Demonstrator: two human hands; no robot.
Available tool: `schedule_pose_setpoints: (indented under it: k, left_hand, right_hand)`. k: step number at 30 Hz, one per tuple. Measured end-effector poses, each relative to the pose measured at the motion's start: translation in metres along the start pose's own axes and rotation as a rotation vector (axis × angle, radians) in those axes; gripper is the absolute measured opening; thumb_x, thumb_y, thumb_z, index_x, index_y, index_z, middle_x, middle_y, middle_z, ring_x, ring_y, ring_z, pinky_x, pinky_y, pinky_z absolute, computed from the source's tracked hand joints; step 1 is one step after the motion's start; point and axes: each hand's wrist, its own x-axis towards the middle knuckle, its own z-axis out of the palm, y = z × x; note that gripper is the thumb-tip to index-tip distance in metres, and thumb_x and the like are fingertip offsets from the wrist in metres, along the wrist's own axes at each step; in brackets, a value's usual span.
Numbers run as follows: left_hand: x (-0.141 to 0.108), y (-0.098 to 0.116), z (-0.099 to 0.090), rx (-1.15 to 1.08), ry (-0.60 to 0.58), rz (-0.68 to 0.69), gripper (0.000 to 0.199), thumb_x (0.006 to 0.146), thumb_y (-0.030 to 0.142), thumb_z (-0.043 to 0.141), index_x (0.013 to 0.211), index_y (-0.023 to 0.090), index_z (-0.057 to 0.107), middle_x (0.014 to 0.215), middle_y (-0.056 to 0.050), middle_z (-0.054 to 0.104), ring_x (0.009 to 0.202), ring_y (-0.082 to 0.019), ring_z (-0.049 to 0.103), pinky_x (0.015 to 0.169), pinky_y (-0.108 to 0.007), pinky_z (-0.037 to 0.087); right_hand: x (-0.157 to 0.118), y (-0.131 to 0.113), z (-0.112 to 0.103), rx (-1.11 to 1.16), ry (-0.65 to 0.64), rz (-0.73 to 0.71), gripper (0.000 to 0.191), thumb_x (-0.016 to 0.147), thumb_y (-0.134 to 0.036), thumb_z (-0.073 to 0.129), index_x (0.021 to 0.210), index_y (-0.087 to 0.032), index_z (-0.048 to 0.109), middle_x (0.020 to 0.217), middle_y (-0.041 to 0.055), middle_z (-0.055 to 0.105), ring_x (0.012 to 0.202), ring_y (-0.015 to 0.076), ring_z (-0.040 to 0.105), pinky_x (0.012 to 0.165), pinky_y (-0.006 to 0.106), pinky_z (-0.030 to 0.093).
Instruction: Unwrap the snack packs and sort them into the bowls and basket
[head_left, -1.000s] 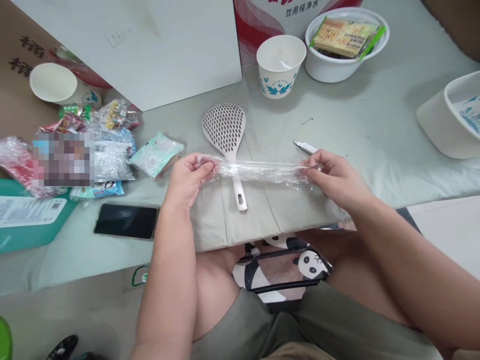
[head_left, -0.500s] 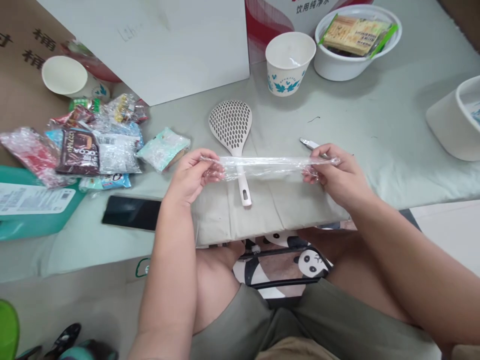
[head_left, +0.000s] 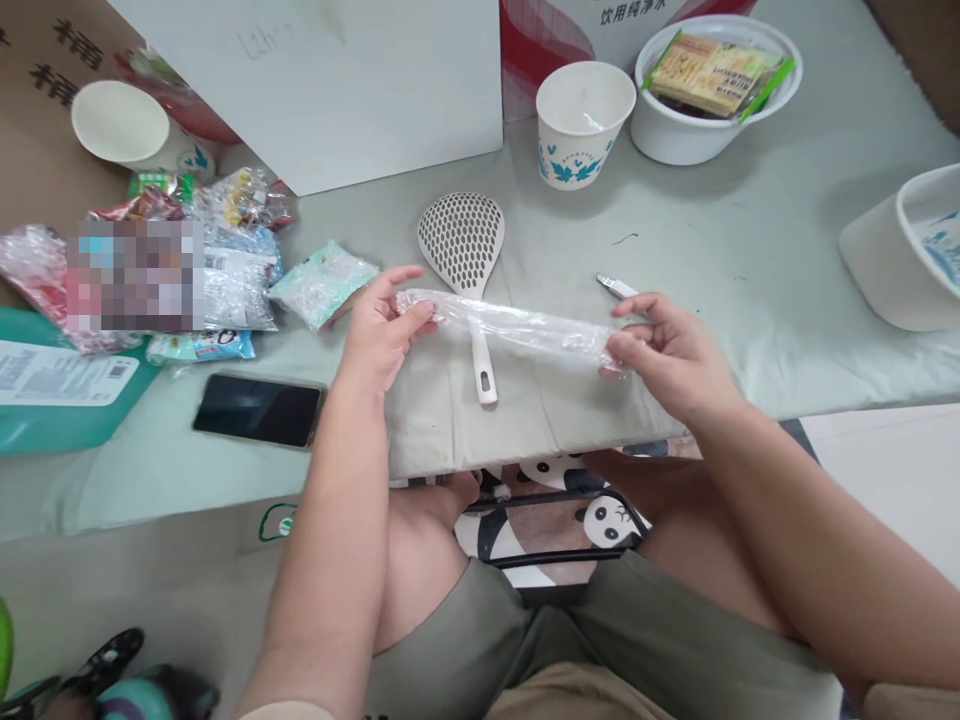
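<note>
A strip of clear plastic wrap [head_left: 517, 325] stretches between my hands, slanting down to the right. My left hand [head_left: 384, 325] pinches its left end between thumb and fingers. At the other end, my right hand [head_left: 660, 350] grips the plastic. Beneath the strip lies a pale slotted skimmer [head_left: 461, 235], its head away from me and its handle toward the table's front edge. A small cutter [head_left: 615, 286] rests just beyond my right fingers. One mint-coloured packet [head_left: 326, 285] lies to the left of my left hand.
Crinkled snack packets [head_left: 232, 290], a black phone [head_left: 259, 410] and a teal container [head_left: 60, 400] are on the left. Farther back stand a white box [head_left: 337, 90], a paper cup [head_left: 581, 130] and a white bowl [head_left: 679, 140] with biscuits. A white bin [head_left: 892, 250] sits at right.
The plastic strip was level and is now tilted, its right end lower. My right hand has moved slightly left and down at the fingertips; my left index finger has lifted outward.
</note>
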Motion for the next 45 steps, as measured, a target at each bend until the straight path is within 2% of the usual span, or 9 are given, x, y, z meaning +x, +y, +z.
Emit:
schedule_pose_setpoints:
  k: [6, 10, 16, 20, 24, 30, 36, 41, 45]
  left_hand:
    - [0.007, -0.004, 0.001, -0.067, 0.15, 0.161, 0.053, 0.071, 0.014, 0.081, 0.116, 0.036, 0.063, 0.107, 0.002, 0.07, 0.084, -0.012, 0.069, 0.07, -0.021, 0.057]
    - [0.009, -0.01, 0.006, 0.147, 0.116, 0.242, 0.015, 0.074, 0.018, 0.079, 0.087, 0.024, 0.074, 0.134, -0.004, 0.063, 0.099, -0.018, 0.07, 0.075, -0.026, 0.059]
    - [-0.01, -0.004, 0.019, 0.411, -0.193, 0.242, 0.002, 0.073, 0.018, 0.079, 0.074, 0.02, 0.08, 0.125, -0.01, 0.07, 0.104, -0.024, 0.067, 0.082, -0.031, 0.057]
    - [-0.026, 0.009, 0.029, 0.548, -0.415, 0.214, 0.01, 0.072, 0.025, 0.084, 0.069, 0.019, 0.077, 0.097, -0.006, 0.071, 0.063, -0.011, 0.054, 0.064, -0.029, 0.048]
    - [-0.04, 0.026, 0.039, 0.502, -0.687, 0.207, 0.014, 0.076, 0.028, 0.08, 0.063, 0.023, 0.077, 0.092, -0.005, 0.065, 0.077, -0.016, 0.06, 0.071, -0.032, 0.05]
    - [-0.059, 0.043, 0.058, -0.006, -0.558, 0.192, 0.048, 0.065, 0.055, 0.091, 0.05, 0.02, 0.061, 0.104, -0.007, 0.074, 0.11, -0.03, 0.071, 0.087, -0.044, 0.059]
    - [-0.039, 0.014, 0.067, -0.176, -0.527, 0.217, 0.03, 0.089, 0.039, 0.06, 0.098, 0.021, 0.082, 0.108, -0.005, 0.081, 0.113, -0.023, 0.071, 0.099, -0.036, 0.054]
    - [-0.036, -0.002, 0.062, 0.514, -0.633, 0.216, 0.035, 0.08, 0.015, 0.058, 0.108, 0.018, 0.078, 0.112, -0.005, 0.078, 0.1, -0.021, 0.07, 0.089, -0.034, 0.052]
    - [-0.043, 0.007, 0.066, 0.663, -0.744, 0.262, 0.019, 0.087, 0.03, 0.063, 0.088, 0.018, 0.079, 0.092, -0.005, 0.067, 0.085, -0.018, 0.063, 0.083, -0.034, 0.052]
  right_hand:
    - [-0.015, -0.009, 0.021, -0.007, -0.778, 0.333, 0.019, 0.083, -0.036, 0.077, 0.088, -0.018, 0.072, 0.07, 0.0023, 0.073, 0.062, 0.0144, 0.069, 0.059, 0.026, 0.057]
    - [-0.03, -0.011, 0.035, 0.093, -1.131, 0.331, 0.031, 0.09, -0.045, 0.07, 0.093, -0.016, 0.077, 0.066, 0.0009, 0.069, 0.059, 0.011, 0.064, 0.058, 0.023, 0.054]
    - [-0.034, -0.031, 0.015, 0.319, -0.572, 0.081, 0.056, 0.075, -0.08, 0.067, 0.106, -0.033, 0.075, 0.052, -0.0051, 0.056, 0.046, 0.0109, 0.054, 0.053, 0.028, 0.047]
    - [-0.01, -0.03, -0.003, 0.342, -0.083, 0.02, 0.053, 0.083, -0.067, 0.059, 0.131, -0.045, 0.058, 0.058, -0.0082, 0.053, 0.045, 0.0091, 0.046, 0.052, 0.027, 0.037]
    - [0.013, -0.009, -0.007, 0.108, 0.135, 0.03, 0.05, 0.089, -0.053, 0.058, 0.133, -0.032, 0.058, 0.06, -0.0048, 0.057, 0.05, 0.0134, 0.046, 0.053, 0.029, 0.031]
    - [-0.007, -0.003, 0.022, -0.598, -0.254, -0.175, 0.033, 0.093, -0.03, 0.044, 0.063, -0.02, 0.054, 0.061, 0.0037, 0.058, 0.059, 0.0165, 0.052, 0.062, 0.033, 0.036]
    - [-0.041, 0.004, 0.057, -0.347, -0.892, -0.486, 0.042, 0.085, -0.016, 0.042, 0.118, -0.016, 0.069, 0.081, 0.003, 0.072, 0.072, 0.0154, 0.063, 0.071, 0.029, 0.049]
    - [-0.045, -0.01, 0.041, -0.103, -0.804, -0.433, 0.071, 0.078, -0.007, 0.044, 0.147, -0.02, 0.053, 0.079, -0.002, 0.072, 0.059, 0.0096, 0.059, 0.057, 0.021, 0.049]
    - [-0.027, -0.028, 0.012, -0.198, -0.423, -0.137, 0.07, 0.077, -0.01, 0.046, 0.146, -0.02, 0.053, 0.066, -0.0033, 0.065, 0.05, 0.0125, 0.054, 0.05, 0.025, 0.046]
